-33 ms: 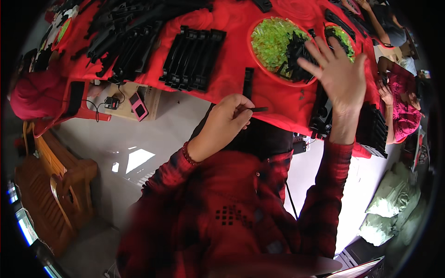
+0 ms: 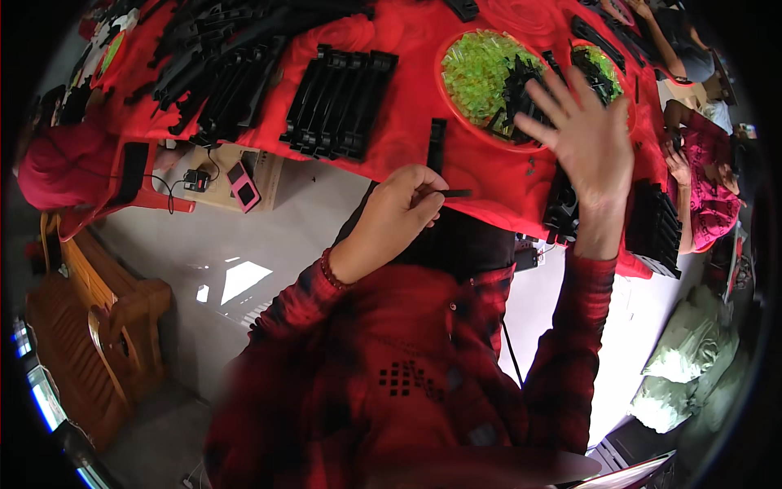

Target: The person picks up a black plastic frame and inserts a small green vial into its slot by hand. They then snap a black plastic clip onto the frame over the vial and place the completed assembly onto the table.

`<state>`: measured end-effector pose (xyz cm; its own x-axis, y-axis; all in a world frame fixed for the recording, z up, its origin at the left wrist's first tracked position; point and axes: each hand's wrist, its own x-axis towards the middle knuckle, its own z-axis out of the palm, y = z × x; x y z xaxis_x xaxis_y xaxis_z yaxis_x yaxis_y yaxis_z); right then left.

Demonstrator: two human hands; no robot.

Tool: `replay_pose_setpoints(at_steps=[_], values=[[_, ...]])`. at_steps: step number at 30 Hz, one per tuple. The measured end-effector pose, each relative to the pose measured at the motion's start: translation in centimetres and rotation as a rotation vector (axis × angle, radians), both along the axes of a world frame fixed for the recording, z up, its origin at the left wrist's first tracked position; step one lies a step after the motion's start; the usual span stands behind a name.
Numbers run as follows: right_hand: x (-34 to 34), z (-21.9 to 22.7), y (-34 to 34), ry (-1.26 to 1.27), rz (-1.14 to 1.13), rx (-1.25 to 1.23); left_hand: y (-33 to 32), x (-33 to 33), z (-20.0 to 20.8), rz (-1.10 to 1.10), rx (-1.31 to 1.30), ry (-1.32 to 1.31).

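Note:
Near the table's front edge, my left hand [image 2: 395, 208] pinches a thin black strip-like part [image 2: 458, 193], which sticks out to the right of the fingertips; its other end is hidden in the grip. A longer black plastic part [image 2: 437, 147] lies just beyond those fingers. My right hand [image 2: 588, 151] has its fingers spread and nothing in it, above the right side of a round orange-rimmed bowl [image 2: 450, 104]. Translucent yellow-green small pieces [image 2: 476, 73] fill that bowl, with small black pieces [image 2: 521, 85] heaped at its right.
A row of black plastic parts [image 2: 338, 102] lies left of the bowl, with more black parts [image 2: 236, 85] further left. Stacked black parts [image 2: 654, 228] sit at the right edge. Other people sit left and right. A wooden bench [image 2: 106, 326] stands lower left.
My right hand has shifted slightly toward me and to the left, its fingers still spread. The left hand and the black strip have stayed in place.

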<state>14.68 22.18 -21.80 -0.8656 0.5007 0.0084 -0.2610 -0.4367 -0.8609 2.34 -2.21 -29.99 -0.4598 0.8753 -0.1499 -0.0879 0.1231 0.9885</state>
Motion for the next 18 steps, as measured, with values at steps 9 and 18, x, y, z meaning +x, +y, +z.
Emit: replay_pose_setpoints(at_steps=[9, 18], values=[[2.8, -4.9, -8.7, -0.521, 0.236, 0.969, 0.1, -0.5, 0.2, -0.089, 0.031, 0.198], [4.2, -8.2, -11.2, -0.499, 0.009, 0.202, 0.1, 1.3, -1.8, -0.001, 0.161, -0.530]])
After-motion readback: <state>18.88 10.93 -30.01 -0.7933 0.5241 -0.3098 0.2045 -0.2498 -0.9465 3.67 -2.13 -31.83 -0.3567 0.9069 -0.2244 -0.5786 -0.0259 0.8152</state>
